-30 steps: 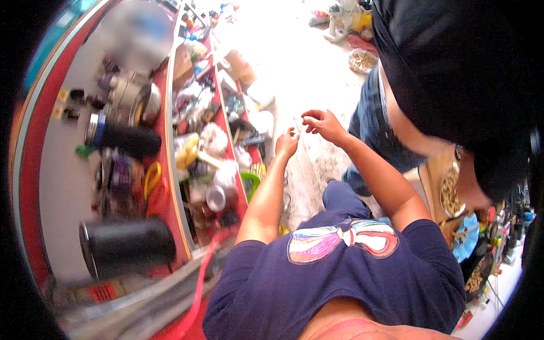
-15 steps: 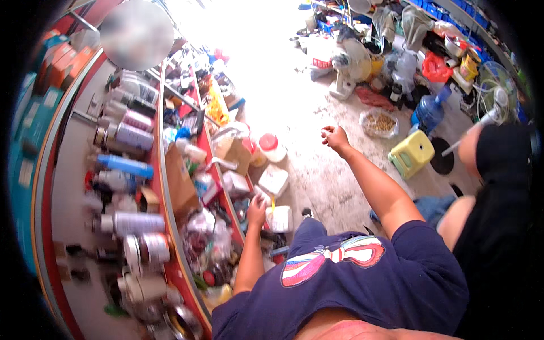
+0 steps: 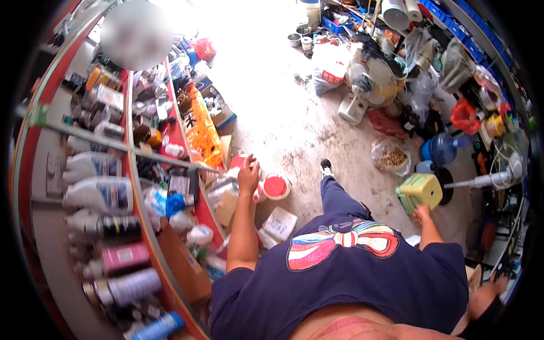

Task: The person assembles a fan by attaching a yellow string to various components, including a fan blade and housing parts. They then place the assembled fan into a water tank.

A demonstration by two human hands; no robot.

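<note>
My left hand [image 3: 248, 175] is raised in front of the red shelving, its fingers curled; what they hold, if anything, I cannot make out. Just beyond it is a white tub with a red lid [image 3: 276, 186], and a square white container [image 3: 280, 224] stands nearer to me. My right hand [image 3: 421, 213] hangs low at my side and overlaps the near edge of a yellow plastic stool [image 3: 425, 190]. Whether it touches the stool I cannot tell, as its fingers are small and partly hidden.
Shelves on the left hold several bottles and spray cans [image 3: 126, 288]. An orange plastic bag [image 3: 204, 133] lies on a lower tier. To the right are a fan [image 3: 371, 82], a clear bag of brown pieces [image 3: 392, 157] and a blue water jug [image 3: 442, 148]. Another person's hand [image 3: 487, 296] shows lower right.
My view has moved along the aisle. My left hand has risen from the white containers toward the red-lidded tubs. The right hand has dropped from outstretched to near the stool. One foot is now forward.
</note>
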